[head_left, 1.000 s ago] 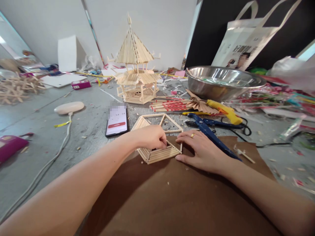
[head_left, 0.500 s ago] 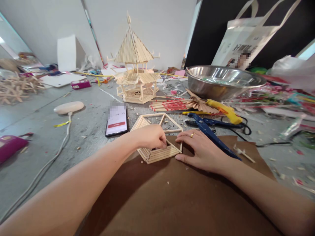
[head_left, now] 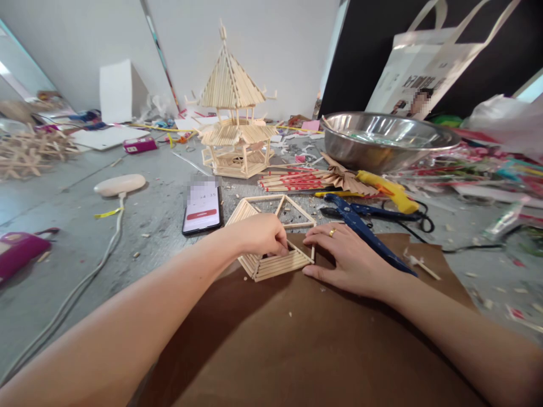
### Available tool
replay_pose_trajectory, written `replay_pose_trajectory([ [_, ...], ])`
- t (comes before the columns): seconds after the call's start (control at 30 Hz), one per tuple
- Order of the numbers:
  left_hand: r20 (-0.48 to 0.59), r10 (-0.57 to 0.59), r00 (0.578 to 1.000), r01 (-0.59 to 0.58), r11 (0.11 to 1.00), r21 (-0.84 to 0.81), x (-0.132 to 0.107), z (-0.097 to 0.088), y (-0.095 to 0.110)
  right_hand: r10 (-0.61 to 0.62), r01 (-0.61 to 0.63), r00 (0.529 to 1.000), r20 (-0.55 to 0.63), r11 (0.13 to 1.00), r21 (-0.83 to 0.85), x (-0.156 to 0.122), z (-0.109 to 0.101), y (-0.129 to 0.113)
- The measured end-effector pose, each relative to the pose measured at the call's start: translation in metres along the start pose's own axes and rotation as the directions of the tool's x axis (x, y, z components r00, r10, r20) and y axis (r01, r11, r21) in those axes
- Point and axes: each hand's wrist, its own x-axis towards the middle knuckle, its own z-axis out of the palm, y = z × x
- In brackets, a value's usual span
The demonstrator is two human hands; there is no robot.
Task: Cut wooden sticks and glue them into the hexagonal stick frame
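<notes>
A six-sided roof frame of thin wooden sticks lies on brown paper, with its left and front panels filled by rows of sticks. The far and right parts are bare outlines. My left hand reaches over it, its fingers curled and pressed together at the inner edge of the front panel. Whatever those fingertips pinch is hidden. At the right corner, my right hand, with a ring on one finger, has thumb and fingers on either side of the frame. Just beyond this hand lie blue-handled cutters.
Behind stands a stick pagoda. A phone lies left of the frame. A yellow glue gun, red-marked sticks and a steel bowl are at the back right. A white corded device lies at left.
</notes>
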Motion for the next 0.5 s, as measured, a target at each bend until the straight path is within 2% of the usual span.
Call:
replay_pose_trajectory([
  [0.27, -0.001, 0.011, 1.000, -0.011, 1.000, 0.016, -0.0010, -0.0011, -0.0001, -0.002, 0.002, 1.000, 0.006, 1.000, -0.009, 0.0001, 0.0001, 0.0006],
  [0.5, 0.072, 0.067, 0.995, -0.068, 0.998, 0.016, -0.0049, -0.0062, 0.0016, -0.006, 0.006, 1.000, 0.008, 1.000, -0.005, 0.0003, 0.0000, 0.0011],
])
